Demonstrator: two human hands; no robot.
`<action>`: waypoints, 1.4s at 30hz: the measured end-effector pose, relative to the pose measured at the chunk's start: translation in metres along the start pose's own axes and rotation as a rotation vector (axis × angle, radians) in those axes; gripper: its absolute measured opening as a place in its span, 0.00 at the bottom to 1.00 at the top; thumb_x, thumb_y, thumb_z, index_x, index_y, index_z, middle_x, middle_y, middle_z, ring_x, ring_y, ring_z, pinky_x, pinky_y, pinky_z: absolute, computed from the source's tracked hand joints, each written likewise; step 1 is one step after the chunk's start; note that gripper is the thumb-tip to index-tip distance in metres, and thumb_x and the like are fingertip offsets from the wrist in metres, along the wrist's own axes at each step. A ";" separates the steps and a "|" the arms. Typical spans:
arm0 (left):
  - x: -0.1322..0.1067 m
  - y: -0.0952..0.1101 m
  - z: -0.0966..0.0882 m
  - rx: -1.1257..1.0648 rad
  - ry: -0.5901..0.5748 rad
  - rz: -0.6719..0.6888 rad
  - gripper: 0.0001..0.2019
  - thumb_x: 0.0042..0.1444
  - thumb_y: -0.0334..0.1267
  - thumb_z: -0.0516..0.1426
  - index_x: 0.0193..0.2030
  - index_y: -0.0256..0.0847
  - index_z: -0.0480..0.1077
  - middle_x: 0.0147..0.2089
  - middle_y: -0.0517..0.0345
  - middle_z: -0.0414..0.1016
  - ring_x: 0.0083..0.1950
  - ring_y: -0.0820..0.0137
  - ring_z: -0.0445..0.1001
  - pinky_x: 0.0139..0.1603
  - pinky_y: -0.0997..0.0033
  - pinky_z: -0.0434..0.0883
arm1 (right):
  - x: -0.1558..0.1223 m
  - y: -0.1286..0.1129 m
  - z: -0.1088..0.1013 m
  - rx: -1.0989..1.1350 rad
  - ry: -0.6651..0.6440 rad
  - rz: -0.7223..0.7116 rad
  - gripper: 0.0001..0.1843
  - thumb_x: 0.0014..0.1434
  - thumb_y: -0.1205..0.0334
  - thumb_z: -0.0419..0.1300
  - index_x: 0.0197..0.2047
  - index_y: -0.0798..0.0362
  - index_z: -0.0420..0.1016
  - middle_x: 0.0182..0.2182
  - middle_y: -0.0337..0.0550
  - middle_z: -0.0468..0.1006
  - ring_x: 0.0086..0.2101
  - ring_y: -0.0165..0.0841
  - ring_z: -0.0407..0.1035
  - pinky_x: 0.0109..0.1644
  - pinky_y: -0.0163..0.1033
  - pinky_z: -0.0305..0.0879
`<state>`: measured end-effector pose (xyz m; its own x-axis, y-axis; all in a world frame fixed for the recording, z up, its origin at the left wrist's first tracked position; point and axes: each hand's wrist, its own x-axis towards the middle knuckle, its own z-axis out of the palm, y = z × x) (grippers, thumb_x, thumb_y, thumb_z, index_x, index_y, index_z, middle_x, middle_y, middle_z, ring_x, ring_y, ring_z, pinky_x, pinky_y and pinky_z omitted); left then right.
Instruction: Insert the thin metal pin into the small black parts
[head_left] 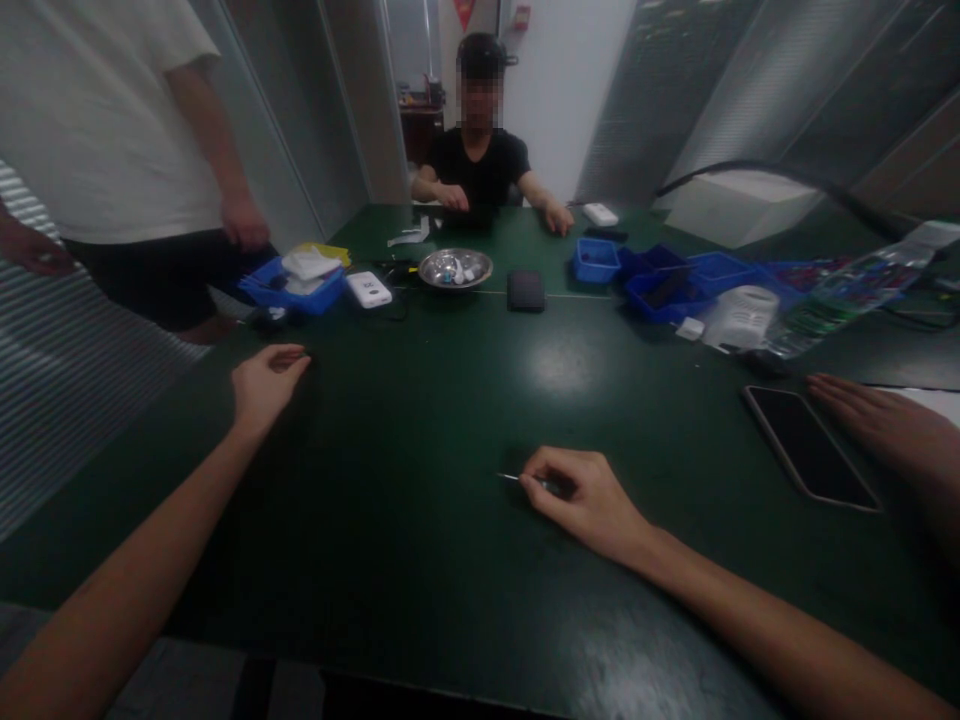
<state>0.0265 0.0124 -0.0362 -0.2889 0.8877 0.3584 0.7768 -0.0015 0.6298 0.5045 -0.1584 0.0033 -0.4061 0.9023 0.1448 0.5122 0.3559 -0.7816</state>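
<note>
My right hand (589,495) rests low over the green table (405,420), its thumb and forefinger pinched on a thin, shiny metal piece (510,476) whose pointed end sticks out to the left. The rest of that piece is hidden by the fingers, so its kind does not show. Farther off on the left, my left hand (270,385) is closed with thumb and fingertips together just above the tabletop. Something small and dark may be at its fingertips, too small to make out.
Toward the far side stand a metal bowl (455,285) of small items, a black square object (526,291), a white device (369,289) and blue bins (664,285). At right lie a phone (810,445), another person's hand (870,410) and a plastic bottle (847,295). One person sits opposite; another stands left.
</note>
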 end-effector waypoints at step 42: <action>0.014 -0.002 -0.011 0.047 -0.124 0.160 0.27 0.60 0.42 0.63 0.65 0.41 0.68 0.52 0.52 0.81 0.39 0.68 0.78 0.48 0.68 0.74 | 0.002 0.001 0.001 -0.024 0.005 -0.016 0.10 0.67 0.59 0.59 0.36 0.53 0.78 0.28 0.38 0.77 0.26 0.29 0.69 0.31 0.34 0.60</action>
<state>0.0150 0.0201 -0.0244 -0.0914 0.9277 0.3618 0.8335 -0.1275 0.5376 0.5033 -0.1563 0.0020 -0.4102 0.8978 0.1602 0.5240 0.3758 -0.7643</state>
